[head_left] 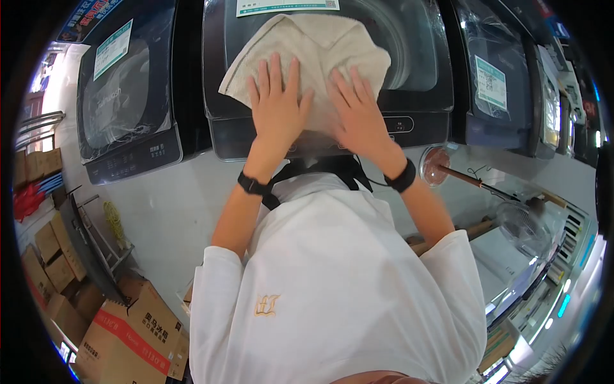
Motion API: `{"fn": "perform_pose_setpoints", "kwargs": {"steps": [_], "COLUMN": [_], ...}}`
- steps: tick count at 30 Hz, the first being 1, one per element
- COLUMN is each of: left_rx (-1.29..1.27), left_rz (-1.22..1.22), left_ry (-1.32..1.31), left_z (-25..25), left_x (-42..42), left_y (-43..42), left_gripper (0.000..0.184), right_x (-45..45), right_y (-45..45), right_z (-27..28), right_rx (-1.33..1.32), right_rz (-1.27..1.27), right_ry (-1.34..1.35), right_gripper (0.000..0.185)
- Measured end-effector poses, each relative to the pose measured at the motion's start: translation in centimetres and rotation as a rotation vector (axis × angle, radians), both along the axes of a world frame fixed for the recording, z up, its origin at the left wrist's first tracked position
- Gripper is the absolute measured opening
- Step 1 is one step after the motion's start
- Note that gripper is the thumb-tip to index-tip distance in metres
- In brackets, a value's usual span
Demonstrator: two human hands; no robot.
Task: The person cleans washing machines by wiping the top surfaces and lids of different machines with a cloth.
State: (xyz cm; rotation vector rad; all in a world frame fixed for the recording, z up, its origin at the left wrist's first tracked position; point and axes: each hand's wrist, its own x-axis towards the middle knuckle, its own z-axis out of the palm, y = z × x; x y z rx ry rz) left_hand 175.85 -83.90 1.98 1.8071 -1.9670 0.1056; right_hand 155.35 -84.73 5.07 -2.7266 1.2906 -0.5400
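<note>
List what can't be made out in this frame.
- Head view: the part of the middle machine's lid under the cloth, covered by it.
- Head view: palms of the left hand and right hand, hidden by their backs.
- Head view: top of the middle label, cut off by the frame.
- Head view: fine print on the left label, too small.

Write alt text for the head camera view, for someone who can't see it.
A person's left hand and right hand lie spread on a beige cloth atop a dark top-loading washer. Similar machines stand on its left and right; cardboard boxes sit at lower left.
</note>
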Motion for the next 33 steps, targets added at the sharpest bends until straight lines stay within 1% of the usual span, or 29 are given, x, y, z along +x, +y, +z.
{"fn": "perform_pose_setpoints", "kwargs": {"steps": [2, 5, 9, 12, 15, 18, 21, 24, 27, 30, 33], "left_rx": [0.025, 0.068, 0.017, -0.032, -0.061, -0.026, 0.036, 0.072, 0.054, 0.011, -0.051], "left_rz": [-0.009, 0.007, 0.000, 0.009, 0.037, 0.045, 0.048, 0.045, 0.034, 0.028, 0.021], "left_ry": [0.029, 0.045, 0.020, 0.012, 0.020, 0.055, 0.055, 0.045, 0.022, -0.007, -0.037], "left_z": [0.3, 0.7, 0.5, -0.2, -0.4, -0.1, 0.6, 0.9, 0.8, 0.1, -0.8], "left_x": [0.6, 1.2, 1.5, 1.5, 1.3, 1.2, 1.3, 1.1, 1.0, 1.1, 0.7], "left_y": [1.5, 2.8, -0.2, -2.5, -3.2, -0.9, 1.3, 2.3, 1.4, -1.8, -3.6], "left_gripper": [0.067, 0.066, 0.068, 0.070, 0.070, 0.068, 0.068, 0.068, 0.071, 0.073, 0.074], "right_x": [-1.8, -5.1, -6.1, -5.0, -0.8, 1.1, -0.4, -3.2, -4.2, -2.8, 0.0], "right_y": [1.0, 0.0, -4.8, -7.5, -4.3, 0.0, 1.8, 1.0, -1.6, -4.3, -4.8], "right_z": [0.5, -0.2, -0.1, -0.9, -0.5, -1.0, -0.3, -0.7, -1.5, -2.3, -2.3], "right_rx": [0.102, 0.076, 0.053, 0.031, -0.159, 0.008, 0.102, 0.109, 0.084, -0.040, -0.044], "right_rz": [0.032, -0.064, -0.029, -0.078, -0.316, -0.286, -0.226, -0.188, -0.195, -0.232, -0.318], "right_ry": [-0.015, 0.109, 0.097, 0.103, 0.225, 0.108, 0.060, 0.149, 0.154, 0.093, 0.049], "right_gripper": [0.064, 0.060, 0.054, 0.055, 0.057, 0.061, 0.063, 0.063, 0.062, 0.063, 0.064]}}
